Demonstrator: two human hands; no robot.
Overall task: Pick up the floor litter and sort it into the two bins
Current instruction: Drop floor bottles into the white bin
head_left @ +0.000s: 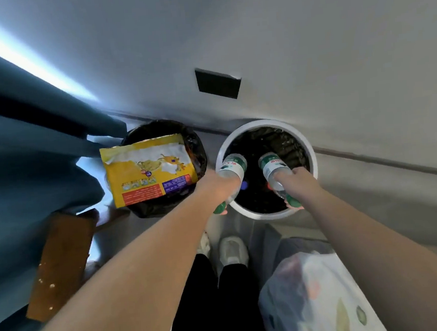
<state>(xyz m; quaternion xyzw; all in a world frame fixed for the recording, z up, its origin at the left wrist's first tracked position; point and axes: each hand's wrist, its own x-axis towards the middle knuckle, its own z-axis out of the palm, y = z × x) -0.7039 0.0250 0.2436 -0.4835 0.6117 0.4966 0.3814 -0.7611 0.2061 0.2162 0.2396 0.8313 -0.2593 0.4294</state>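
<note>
Two clear, green-capped, green-labelled bottles point(232, 168)

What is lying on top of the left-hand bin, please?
A torn yellow snack bag lies across the left-hand bin, whose black liner shows around it. Anything beneath the bag is hidden.

Clear plastic bottles point(232, 168) with glossy labels — crinkled black liner point(284, 143), glossy yellow wrapper point(149, 168).
</note>
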